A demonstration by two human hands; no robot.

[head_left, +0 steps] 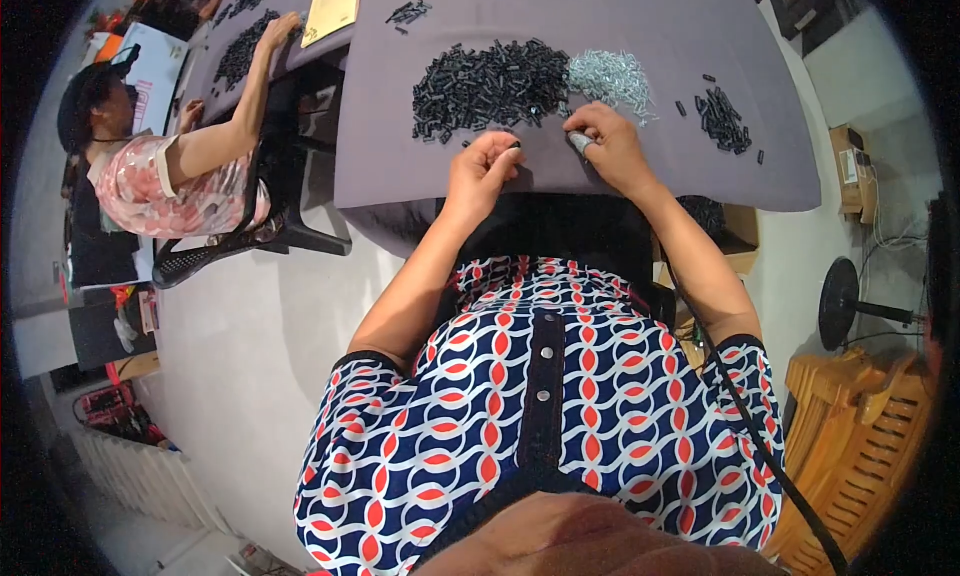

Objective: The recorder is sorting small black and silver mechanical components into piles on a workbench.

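Both my hands are at the near edge of the grey cloth-covered table. My left hand (480, 174) pinches a small black cylindrical piece (516, 145) between thumb and fingertips. Just to its right, my right hand (615, 148) is closed in a pinch; whatever lies between its fingertips is too small to make out. A silver-grey wrap or cover (580, 142) shows on one of its fingers. Beyond my hands lies a wide heap of short black cylindrical pieces (490, 86). Touching that heap on the right is a smaller pile of shiny silver pieces (610, 78).
A smaller black pile (722, 121) lies on the table's right. At left, a co-worker (180, 181) sits on a black chair (265, 238), reaching over a table beside a yellow booklet (333, 8). A black fan (840, 304) and wooden chair (850, 446) stand at right.
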